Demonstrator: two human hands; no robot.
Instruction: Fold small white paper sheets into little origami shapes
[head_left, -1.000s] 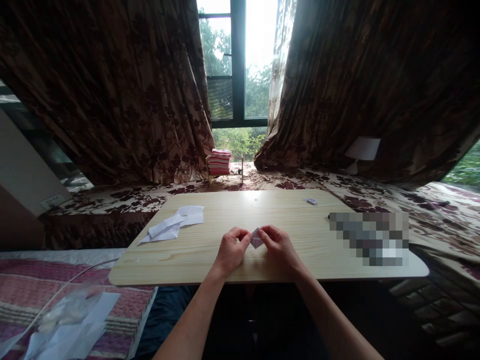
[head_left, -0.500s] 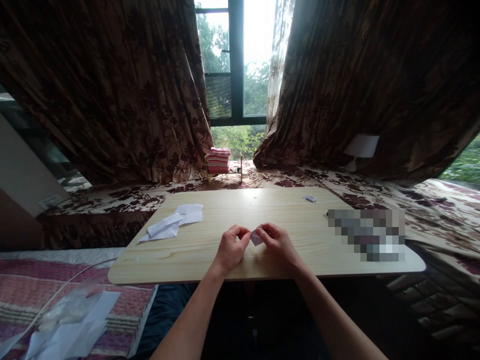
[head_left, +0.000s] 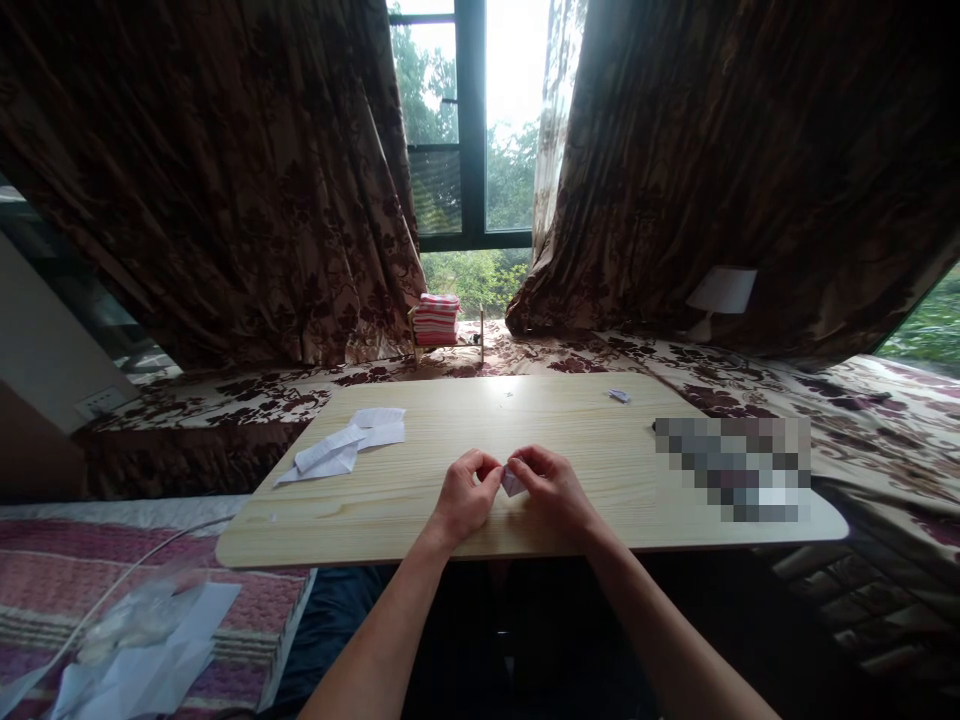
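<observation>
Between my two hands, above the near middle of the wooden table (head_left: pixel 420 400), is a small piece of folded white paper (head_left: pixel 514 484). My left hand (head_left: pixel 470 492) pinches its left edge with thumb and forefinger. The fingers of my right hand (head_left: pixel 550 484) close on its upper right side and hide part of it. White paper sheets (head_left: pixel 382 426) with creases lie overlapping on the left of the table. Toward the far right edge rests a small folded paper piece (head_left: pixel 619 396).
A blurred-out object (head_left: pixel 731 470) lies on the table's right side. More white paper (head_left: pixel 142 665) and a clear plastic bag (head_left: pixel 142 615) rest on the striped bedding at lower left. Behind the table, folded red-striped cloths (head_left: pixel 436 320) sit on a small rack; a white lamp (head_left: pixel 724 290) stands farther right.
Both hands keep hold of the folded paper in nearly the same place. My right fingertips have shifted slightly left, closer to my left hand.
</observation>
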